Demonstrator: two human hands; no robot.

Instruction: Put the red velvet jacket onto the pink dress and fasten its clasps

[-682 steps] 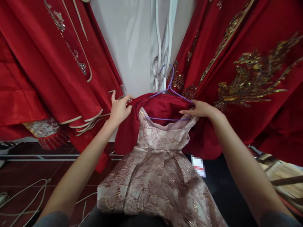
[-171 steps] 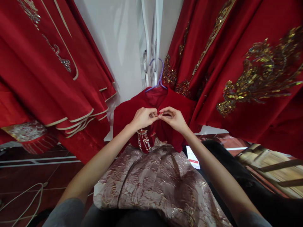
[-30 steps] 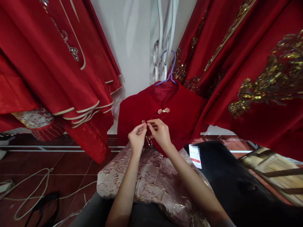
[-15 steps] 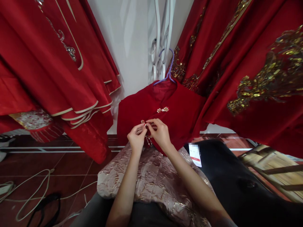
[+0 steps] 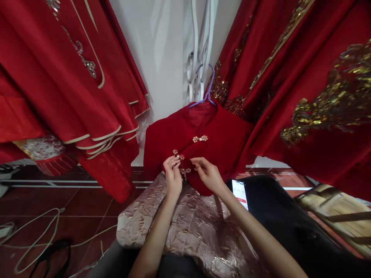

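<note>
A short red velvet jacket (image 5: pixel 220 141) hangs on a purple hanger (image 5: pixel 206 96) over a pale pink brocade dress (image 5: pixel 188 227) that lies across my lap. Two pearl clasps (image 5: pixel 200 138) on its front are closed. My left hand (image 5: pixel 173 175) and my right hand (image 5: pixel 209 174) meet at the jacket's lower front edge, fingers pinched on the beaded clasp with a tassel (image 5: pixel 184 171) between them.
Long red embroidered gowns hang to the left (image 5: pixel 66 88) and right (image 5: pixel 301 92), with a white wall and scrolled white ironwork (image 5: pixel 199 50) between. A phone (image 5: pixel 240 189) lies on a black cushion. Cords (image 5: pixel 37 239) trail over the dark red tiled floor. Wooden slats (image 5: pixel 336 208) at right.
Both hands have moved down from the second clasp, which is now closed, to the tasselled clasp at the jacket's hem.
</note>
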